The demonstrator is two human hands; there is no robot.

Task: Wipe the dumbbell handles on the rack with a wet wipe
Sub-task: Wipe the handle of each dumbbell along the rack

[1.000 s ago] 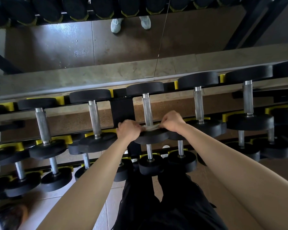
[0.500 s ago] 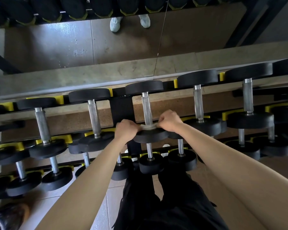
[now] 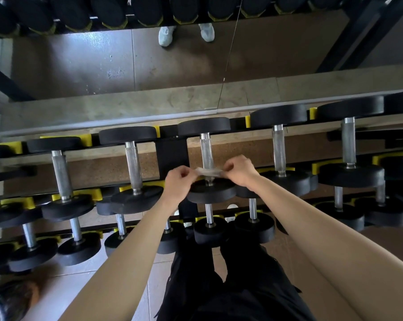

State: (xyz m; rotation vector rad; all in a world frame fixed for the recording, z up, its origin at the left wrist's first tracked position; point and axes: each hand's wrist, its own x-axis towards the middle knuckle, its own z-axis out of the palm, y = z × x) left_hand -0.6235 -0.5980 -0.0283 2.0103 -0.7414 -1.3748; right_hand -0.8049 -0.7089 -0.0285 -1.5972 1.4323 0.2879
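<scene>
White wet wipe (image 3: pixel 208 171), pinched by left hand (image 3: pixel 178 184) and right hand (image 3: pixel 241 171), sits higher up the handle (image 3: pixel 206 149).

The black rack (image 3: pixel 171 156) stands on a tiled floor (image 3: pixel 63 288). The upper tier carries a row of dumbbells (image 3: pixel 133 167), heads seated in yellow cradles (image 3: pixel 321 166), handles running near to far. The lower tier holds smaller dumbbells (image 3: pixel 209 230).

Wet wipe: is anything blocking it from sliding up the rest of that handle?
Nothing visible. The wet wipe, pinched between the left hand and right hand, crosses the handle at its near end; bare metal runs clear up to the far plate.
</scene>
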